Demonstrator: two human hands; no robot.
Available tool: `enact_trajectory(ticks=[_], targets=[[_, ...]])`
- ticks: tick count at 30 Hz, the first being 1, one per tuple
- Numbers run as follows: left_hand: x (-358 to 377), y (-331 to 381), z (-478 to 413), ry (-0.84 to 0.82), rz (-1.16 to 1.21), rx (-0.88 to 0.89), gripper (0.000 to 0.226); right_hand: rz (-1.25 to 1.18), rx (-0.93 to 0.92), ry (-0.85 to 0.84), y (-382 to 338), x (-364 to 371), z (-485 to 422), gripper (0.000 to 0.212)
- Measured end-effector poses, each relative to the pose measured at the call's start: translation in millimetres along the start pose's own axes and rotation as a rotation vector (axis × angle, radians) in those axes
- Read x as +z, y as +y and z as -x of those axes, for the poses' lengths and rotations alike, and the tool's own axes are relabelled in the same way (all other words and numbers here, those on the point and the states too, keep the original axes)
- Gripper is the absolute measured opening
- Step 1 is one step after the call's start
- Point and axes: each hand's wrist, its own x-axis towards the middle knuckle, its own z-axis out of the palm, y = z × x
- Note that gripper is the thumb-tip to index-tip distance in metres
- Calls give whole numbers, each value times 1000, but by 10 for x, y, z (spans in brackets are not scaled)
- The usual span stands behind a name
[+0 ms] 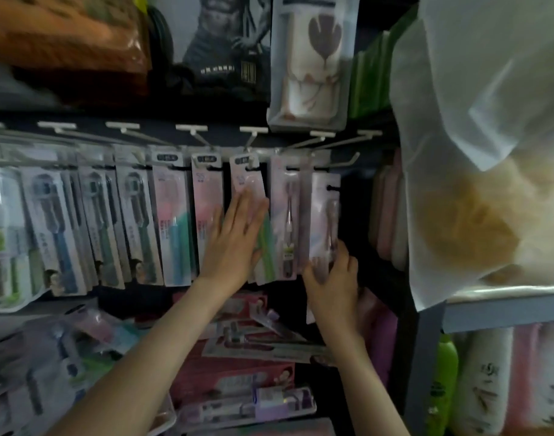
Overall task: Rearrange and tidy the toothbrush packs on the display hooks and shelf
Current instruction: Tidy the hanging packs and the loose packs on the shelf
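A row of toothbrush packs (171, 221) hangs from white display hooks (203, 143) across the middle of the head view. My left hand (234, 237) lies flat with straight fingers against a pink and green pack (248, 180) that tilts on its hook. My right hand (332, 275) grips the lower end of a pale purple pack (324, 212) at the right end of the row, beside another purple pack (286, 215). Its hang hole sits below the hook level. Loose packs (253, 338) lie jumbled on the shelf underneath.
Dark blue-handled packs (55, 234) fill the left hooks. An empty hook (348, 160) juts out at the right end. A frosted bag (489, 152) hangs close at the right. Bottles (486, 382) stand on the lower right shelf. Packaged goods (310, 58) sit above.
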Motion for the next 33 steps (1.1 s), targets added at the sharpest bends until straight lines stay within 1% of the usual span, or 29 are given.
enact_trajectory(ticks=[2,7,11,14,17,22,25,29,33], targets=[[40,20,-33,3,12,6,98,23,9,8,1,9,6,65],[83,61,-86,-13,-11,-19,104,47,-76,59,-84,77,-142,64],[73,59,-77,4,-25,-17,104,224,-80,97,-132,126,-355,65],[58,52,-66,1,-25,-14,106,297,-31,42,-180,155,-506,66],[25,62,-26,-16,-8,-13,106,305,3,1,-206,189,-590,68],[-62,61,42,-41,-23,-6,100,308,20,11,-205,227,-585,69],[-75,33,53,-13,-35,11,101,291,38,13,-211,198,-572,69],[-67,3,50,5,-41,11,101,226,-11,51,-211,160,-455,70],[-69,41,41,-23,-45,-3,102,191,-42,78,-177,147,-368,71]])
